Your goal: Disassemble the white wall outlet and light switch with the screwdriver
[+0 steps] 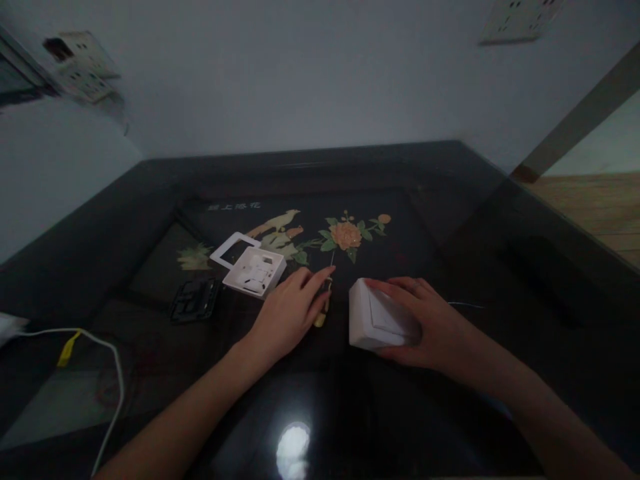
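My right hand (425, 323) is wrapped round a white boxed wall switch (375, 317) that rests on the dark glossy table (450, 227). My left hand (290, 313) lies over a small screwdriver (323, 312) with a yellow and black handle; its fingers curl on the tool and the index finger points forward. Just beyond the left hand lie a white switch module (255, 270) and a white square frame (234, 248). A black plastic part (194, 299) sits further left.
The table has an inlaid bird and flower picture (345, 235) under its top. A white cable with a yellow tag (70, 347) runs along the left edge. Wall sockets (83, 63) hang on the wall at the upper left. A wooden floor (600, 207) shows at the right.
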A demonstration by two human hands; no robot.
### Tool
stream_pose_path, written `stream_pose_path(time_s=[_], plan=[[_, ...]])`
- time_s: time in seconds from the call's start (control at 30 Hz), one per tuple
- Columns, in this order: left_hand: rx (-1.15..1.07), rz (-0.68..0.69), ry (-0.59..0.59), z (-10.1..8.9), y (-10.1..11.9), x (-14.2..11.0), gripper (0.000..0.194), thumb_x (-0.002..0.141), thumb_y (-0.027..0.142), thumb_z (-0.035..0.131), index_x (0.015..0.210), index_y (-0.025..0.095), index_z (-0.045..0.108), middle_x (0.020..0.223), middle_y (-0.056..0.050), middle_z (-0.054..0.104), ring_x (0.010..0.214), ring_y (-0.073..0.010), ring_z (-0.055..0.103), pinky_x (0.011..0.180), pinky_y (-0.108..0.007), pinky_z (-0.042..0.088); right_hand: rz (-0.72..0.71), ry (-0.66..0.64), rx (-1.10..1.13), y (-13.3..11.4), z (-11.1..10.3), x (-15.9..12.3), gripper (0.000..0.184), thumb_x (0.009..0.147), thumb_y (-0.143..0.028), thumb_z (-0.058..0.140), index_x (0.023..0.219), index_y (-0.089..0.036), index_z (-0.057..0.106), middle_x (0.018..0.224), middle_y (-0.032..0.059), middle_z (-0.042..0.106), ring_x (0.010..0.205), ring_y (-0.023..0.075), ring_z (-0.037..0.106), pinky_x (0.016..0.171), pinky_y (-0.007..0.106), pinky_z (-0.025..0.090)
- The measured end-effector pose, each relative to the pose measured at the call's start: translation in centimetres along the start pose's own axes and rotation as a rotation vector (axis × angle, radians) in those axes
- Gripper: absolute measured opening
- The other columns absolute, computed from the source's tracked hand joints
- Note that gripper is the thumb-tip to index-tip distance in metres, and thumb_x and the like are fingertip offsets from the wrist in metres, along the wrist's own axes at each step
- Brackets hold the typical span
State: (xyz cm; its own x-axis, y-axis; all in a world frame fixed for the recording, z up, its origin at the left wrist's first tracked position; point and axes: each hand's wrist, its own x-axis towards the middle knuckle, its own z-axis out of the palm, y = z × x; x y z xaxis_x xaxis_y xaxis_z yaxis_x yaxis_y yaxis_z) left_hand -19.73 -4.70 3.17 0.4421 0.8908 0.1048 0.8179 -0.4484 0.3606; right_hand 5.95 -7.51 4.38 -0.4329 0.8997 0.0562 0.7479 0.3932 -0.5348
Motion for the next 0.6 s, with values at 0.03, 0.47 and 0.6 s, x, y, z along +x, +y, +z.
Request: stream_pose_path(time_s=[0.03, 0.47, 0.6], plan=[[-0.056, -0.005, 0.053, -0.5, -0.1, -0.5, 0.041, 0.1, 0.029, 0.04, 0.14, 0.024, 0.046, 0.108, -0.008, 0.059, 0.1, -0.0234, 0.06, 0.089, -0.039, 0.052, 0.024, 0.023, 0.106, -0.3, -0.4, -0.2, 0.086, 0.067, -0.04, 0.08, 0.145, -0.031, 0.044, 0.132, 0.0116, 0.058, 0.117, 0.033, 0.057, 0.096, 0.054, 0.052], [-0.592, 0.374, 0.121, 0.9, 1.8, -6.3, 0.12, 0.067, 0.039, 0.086, 0.152, 0.043, 0.001, 0.156, -0.011, 0.02, 0.145, -0.037, 0.028, 0.114, -0.06, 0.034, 0.152, -0.308, 1.145, -6.9, 2.7, -0.5, 0.078, 0.084, -0.049, 0.066, 0.149, -0.029, 0.028, 0.136, 0.0088, 0.06, 0.113, 0.0219, 0.065, 0.09, 0.037, 0.058], [-0.688, 0.274, 0.192, 1.3, 1.3, -6.8, 0.115, 0.065, 0.036, 0.086, 0.151, 0.039, 0.009, 0.143, -0.012, 0.038, 0.134, -0.0343, 0.044, 0.114, -0.06, 0.033, 0.012, -0.266, 0.839, -5.9, 2.8, 0.9, 0.058, 0.093, -0.052, 0.052, 0.144, -0.027, 0.043, 0.127, 0.0077, 0.067, 0.11, 0.0223, 0.067, 0.089, 0.038, 0.058]])
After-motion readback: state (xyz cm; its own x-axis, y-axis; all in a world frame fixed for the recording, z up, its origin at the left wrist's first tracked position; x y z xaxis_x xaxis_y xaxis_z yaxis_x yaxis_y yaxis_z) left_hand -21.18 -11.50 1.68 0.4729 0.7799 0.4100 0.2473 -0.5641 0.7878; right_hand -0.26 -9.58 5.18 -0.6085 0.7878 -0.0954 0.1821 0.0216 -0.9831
